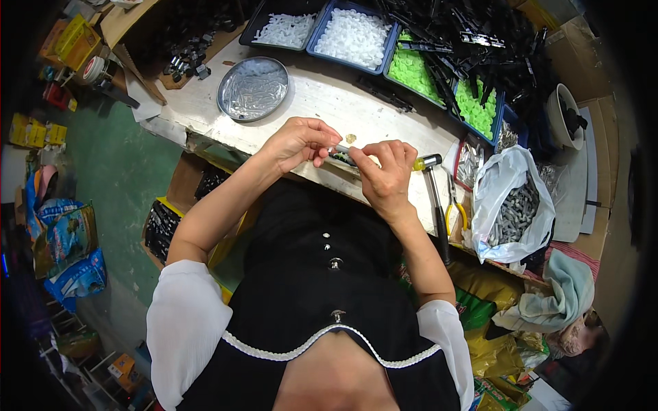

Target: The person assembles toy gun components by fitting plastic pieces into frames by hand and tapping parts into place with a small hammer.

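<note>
My left hand (299, 142) and my right hand (386, 172) meet over the near edge of a white worktable (322, 96). Together they hold a short dark bar-shaped part (345, 157), the left pinching its left end, the right gripping its right end with fingers curled over it. A small hammer (433, 179) with a yellow-and-black head lies just right of my right hand, its handle pointing toward me. A small tan scrap (351, 138) lies on the table just beyond the part.
A round metal dish (253, 88) holding clear bits sits at the left. Blue trays of white pieces (354, 35) and green pieces (415, 70) line the far side, with a heap of black parts (480, 41). A white bag of grey parts (515, 205) and yellow-handled pliers (454, 209) lie at right.
</note>
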A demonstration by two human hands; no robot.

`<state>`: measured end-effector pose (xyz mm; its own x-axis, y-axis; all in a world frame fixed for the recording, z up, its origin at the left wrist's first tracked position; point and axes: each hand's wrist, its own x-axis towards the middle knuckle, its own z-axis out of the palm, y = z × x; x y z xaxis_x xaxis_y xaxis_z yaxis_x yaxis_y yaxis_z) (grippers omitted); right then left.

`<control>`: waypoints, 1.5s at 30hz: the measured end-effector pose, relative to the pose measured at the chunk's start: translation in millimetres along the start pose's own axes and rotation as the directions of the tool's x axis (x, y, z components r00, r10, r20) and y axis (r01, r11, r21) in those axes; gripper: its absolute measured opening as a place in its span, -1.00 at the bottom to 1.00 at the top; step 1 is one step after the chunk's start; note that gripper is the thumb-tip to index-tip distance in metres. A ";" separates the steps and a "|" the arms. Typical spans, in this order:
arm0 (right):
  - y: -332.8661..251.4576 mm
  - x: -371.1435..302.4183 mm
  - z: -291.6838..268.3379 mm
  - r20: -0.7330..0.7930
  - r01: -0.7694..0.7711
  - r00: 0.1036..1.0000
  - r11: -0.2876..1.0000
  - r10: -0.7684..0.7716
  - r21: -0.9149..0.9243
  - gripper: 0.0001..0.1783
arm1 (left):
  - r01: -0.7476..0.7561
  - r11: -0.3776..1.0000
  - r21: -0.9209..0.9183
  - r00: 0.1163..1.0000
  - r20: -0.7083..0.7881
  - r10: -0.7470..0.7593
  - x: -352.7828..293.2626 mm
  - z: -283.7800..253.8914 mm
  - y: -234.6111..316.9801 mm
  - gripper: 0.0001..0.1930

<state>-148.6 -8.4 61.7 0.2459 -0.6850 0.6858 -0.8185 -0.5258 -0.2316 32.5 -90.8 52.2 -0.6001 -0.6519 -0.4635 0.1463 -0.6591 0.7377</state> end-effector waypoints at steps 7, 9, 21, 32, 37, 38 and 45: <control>17.1 -25.5 -19.2 0.164 -0.257 0.957 0.963 0.241 0.084 -0.76 | -0.094 0.944 0.318 0.994 -0.030 0.109 -6.5 16.3 -6.4 -0.82; 25.8 -35.5 -23.3 0.179 -0.304 0.942 0.948 0.284 0.098 -0.78 | -0.522 0.436 0.733 0.717 0.101 0.689 -0.2 10.2 -17.5 -0.87; 31.4 -39.3 -14.7 0.341 -0.454 0.851 0.886 0.400 0.094 -0.84 | -0.394 0.044 0.918 0.669 0.253 0.699 14.1 10.0 -49.1 -0.80; 27.0 -30.2 -8.2 0.395 -0.482 0.817 0.874 0.420 0.068 -0.85 | -0.374 0.113 0.921 0.711 0.206 0.673 14.8 9.7 -50.1 -0.72; 28.8 -36.9 -3.7 0.384 -0.514 0.806 0.855 0.450 0.076 -0.86 | -0.394 0.121 0.911 0.685 0.204 0.699 14.3 8.5 -53.9 -0.79; 29.2 -37.4 -3.3 0.390 -0.525 0.800 0.847 0.456 0.087 -0.85 | -0.407 0.118 0.906 0.674 0.211 0.708 15.0 7.6 -54.8 -0.83; 30.3 -40.5 -7.3 0.259 -0.235 0.939 0.972 0.226 0.005 -0.82 | -0.460 0.066 0.885 0.621 0.268 0.736 20.5 5.8 -55.3 -0.94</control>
<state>-187.1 7.2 32.0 0.1808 -0.8926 0.4129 -0.8509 -0.3525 -0.3895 7.5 -65.5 4.8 -0.4758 -0.7898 0.3869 -0.4107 0.5886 0.6964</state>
